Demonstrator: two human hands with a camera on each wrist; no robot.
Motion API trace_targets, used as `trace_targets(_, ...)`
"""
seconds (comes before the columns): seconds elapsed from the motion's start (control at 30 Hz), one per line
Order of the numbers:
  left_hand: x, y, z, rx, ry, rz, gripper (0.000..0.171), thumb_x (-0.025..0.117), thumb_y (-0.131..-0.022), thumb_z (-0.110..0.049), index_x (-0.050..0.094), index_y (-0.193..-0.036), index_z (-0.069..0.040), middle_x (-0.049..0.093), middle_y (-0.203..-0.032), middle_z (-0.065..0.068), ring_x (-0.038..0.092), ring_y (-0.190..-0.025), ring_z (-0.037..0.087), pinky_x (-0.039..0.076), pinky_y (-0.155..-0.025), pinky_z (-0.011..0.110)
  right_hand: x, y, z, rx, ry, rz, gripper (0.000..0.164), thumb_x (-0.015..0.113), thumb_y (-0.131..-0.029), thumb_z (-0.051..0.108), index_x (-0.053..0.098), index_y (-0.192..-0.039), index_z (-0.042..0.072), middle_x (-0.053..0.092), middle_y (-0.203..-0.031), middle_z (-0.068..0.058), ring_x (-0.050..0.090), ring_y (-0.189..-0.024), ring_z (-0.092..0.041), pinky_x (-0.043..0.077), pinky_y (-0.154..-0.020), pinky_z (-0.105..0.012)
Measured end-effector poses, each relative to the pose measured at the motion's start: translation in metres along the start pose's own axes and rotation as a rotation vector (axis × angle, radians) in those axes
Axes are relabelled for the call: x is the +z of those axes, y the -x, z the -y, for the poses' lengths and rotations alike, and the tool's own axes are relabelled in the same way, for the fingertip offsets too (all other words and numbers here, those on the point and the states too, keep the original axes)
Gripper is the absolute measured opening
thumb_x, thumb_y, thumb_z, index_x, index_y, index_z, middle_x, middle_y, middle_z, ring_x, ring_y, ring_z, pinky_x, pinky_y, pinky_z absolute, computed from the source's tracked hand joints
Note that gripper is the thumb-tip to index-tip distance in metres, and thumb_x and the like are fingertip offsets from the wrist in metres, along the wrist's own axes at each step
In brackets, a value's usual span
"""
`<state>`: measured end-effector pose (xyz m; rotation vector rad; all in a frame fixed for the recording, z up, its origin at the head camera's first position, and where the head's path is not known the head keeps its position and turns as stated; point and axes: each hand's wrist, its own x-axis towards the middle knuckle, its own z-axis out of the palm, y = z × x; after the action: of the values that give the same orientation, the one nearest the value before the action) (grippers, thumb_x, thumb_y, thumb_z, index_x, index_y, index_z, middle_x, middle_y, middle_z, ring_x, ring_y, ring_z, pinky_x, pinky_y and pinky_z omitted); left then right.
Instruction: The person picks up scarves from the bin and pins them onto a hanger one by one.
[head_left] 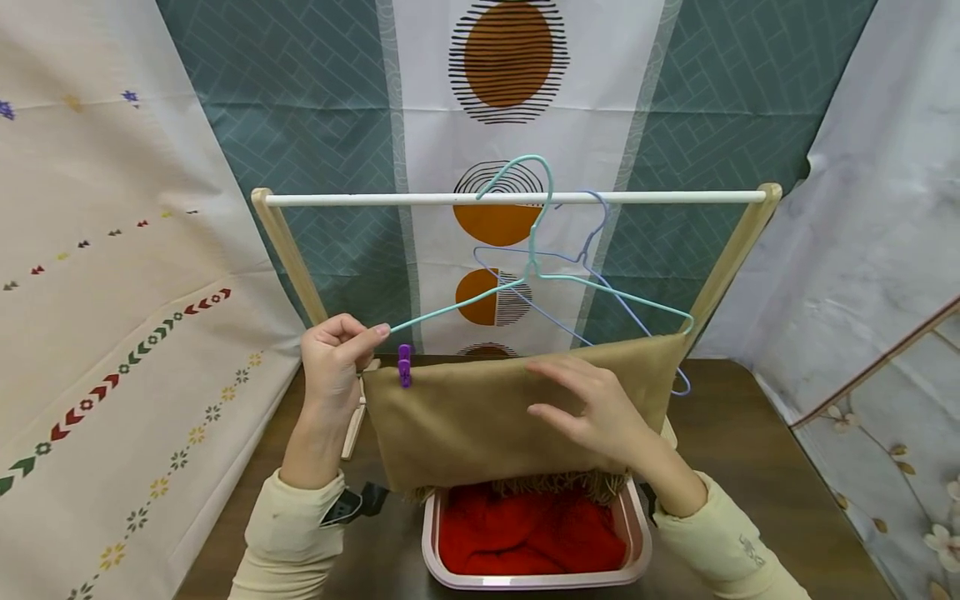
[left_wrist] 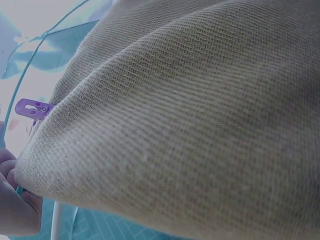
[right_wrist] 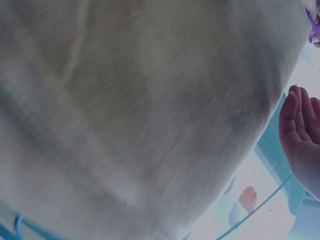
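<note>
My left hand [head_left: 330, 358] pinches the left arm of a mint-green hanger [head_left: 532, 250] between thumb and fingers. A tan fringed cloth [head_left: 465, 425] hangs folded over the hanger's lower part, its top edge rising toward the right. One purple clothespin [head_left: 405, 367] sits on the cloth's upper edge near the left end, also visible as a clothespin [left_wrist: 34, 108] in the left wrist view. Before the cloth's right half is my right hand [head_left: 592, 408], fingers extended and thumb apart, holding nothing. In the right wrist view, cloth fills most of the picture beside the right hand [right_wrist: 302, 135].
A white rail [head_left: 360, 200] on wooden posts crosses behind the hanger. Farther back is a blue hanger [head_left: 600, 221] on that rail. Below the cloth, a pale pink basin [head_left: 536, 581] holds red fabric [head_left: 532, 533]. Printed curtains [head_left: 300, 108] surround the brown table [head_left: 720, 467].
</note>
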<state>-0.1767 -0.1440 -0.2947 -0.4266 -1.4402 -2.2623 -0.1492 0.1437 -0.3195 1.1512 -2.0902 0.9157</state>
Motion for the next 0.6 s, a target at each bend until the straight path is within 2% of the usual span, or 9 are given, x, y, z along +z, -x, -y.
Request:
trace_targets(0.23, -0.001, 0.0, -0.001, 0.014, 0.013, 0.0, 0.037, 0.054, -0.07, 0.024, 0.056, -0.048, -0.006, 0.041, -0.038, -0.001, 0.016, -0.041, 0.013, 0.01, -0.042, 0.024, -0.011, 0.019, -0.01, -0.012, 0.049, 0.023, 0.046, 0.054, -0.089, 0.041, 0.063, -0.104, -0.002, 0.064, -0.101, -0.01, 0.059, -0.094, -0.023, 0.041, -0.086, -0.021)
trace_targets(0.6, -0.002, -0.001, -0.001, 0.031, 0.045, 0.007, 0.037, 0.052, -0.071, 0.026, 0.057, -0.049, -0.005, 0.042, -0.038, 0.001, 0.013, -0.041, 0.013, 0.01, -0.042, 0.025, -0.028, 0.047, -0.018, -0.007, 0.183, 0.04, 0.046, 0.049, -0.091, 0.042, 0.064, -0.103, 0.001, 0.064, -0.098, -0.006, 0.058, -0.089, -0.02, 0.043, -0.081, -0.022)
